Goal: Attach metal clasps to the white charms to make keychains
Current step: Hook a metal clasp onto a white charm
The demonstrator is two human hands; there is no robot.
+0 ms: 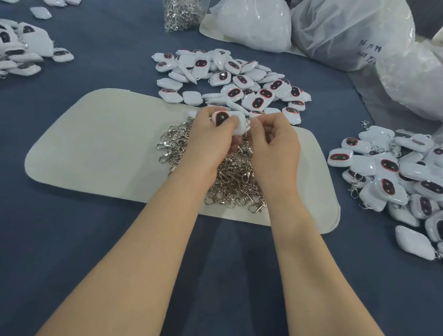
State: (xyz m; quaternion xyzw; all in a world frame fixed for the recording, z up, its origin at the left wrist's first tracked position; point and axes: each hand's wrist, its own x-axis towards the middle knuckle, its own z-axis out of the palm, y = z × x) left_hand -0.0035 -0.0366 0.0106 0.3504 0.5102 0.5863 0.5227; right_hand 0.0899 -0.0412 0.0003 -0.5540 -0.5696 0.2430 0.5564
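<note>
My left hand (pixel 209 142) grips a white charm (pixel 226 120) with a dark oval face, held above a heap of metal clasps (pixel 230 174) on a cream mat (pixel 102 144). My right hand (pixel 273 146) pinches something small at the charm's right corner; it looks like a clasp, mostly hidden by the fingers. A pile of loose white charms (pixel 237 83) lies just beyond the mat. Charms with clasps on them (pixel 410 185) are heaped at the right.
A clear bag of clasps (pixel 181 7) stands at the back, with big white plastic bags (pixel 257 21) beside it and along the right. More charm piles (pixel 11 47) lie at the far left on the dark blue tablecloth (pixel 44 231).
</note>
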